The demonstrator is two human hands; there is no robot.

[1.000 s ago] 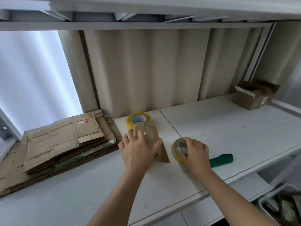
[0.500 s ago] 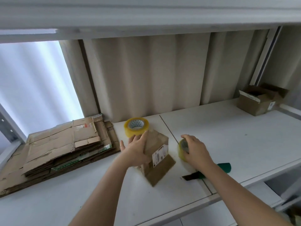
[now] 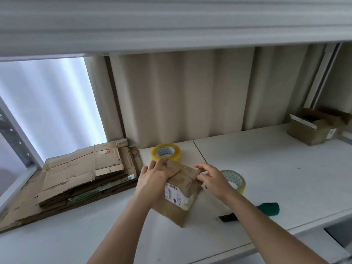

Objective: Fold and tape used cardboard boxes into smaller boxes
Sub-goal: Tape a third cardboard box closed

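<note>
Work surface: white table (image 3: 266, 168), with a seam running from the back wall toward the front edge.
Small box: 1 brown cardboard box (image 3: 181, 191) held above or on the table at centre, tilted, with 1 corner pointing toward the front edge; whether it touches the surface cannot be told. A white printed label (image 3: 174, 195) sits on its near-left face.
Left hand: left hand (image 3: 152, 180) grips the box's left side, fingers curled over the top edge.
Right hand: right hand (image 3: 211, 178) at the box's upper right corner, fingertips curled onto the cardboard edge, pinching it.
Tape, rear: 1 yellowish tape roll (image 3: 166, 152) flat on the table just behind the box.
Tape, right: 1 second tape roll (image 3: 236, 180) flat on the table just beyond the right hand, partly hidden by it.
Tool: green-handled cutter (image 3: 266, 207) lying on the table near the front edge, under the right forearm; dark blade end visible.
Flat stock: pile of flattened cardboard (image 3: 76, 178) at the table's left end.
Far box: 1 open cardboard box (image 3: 312, 128) at the right rear, well apart from the hands.
Backdrop: beige corrugated wall panel (image 3: 190, 96) behind the table.
</note>
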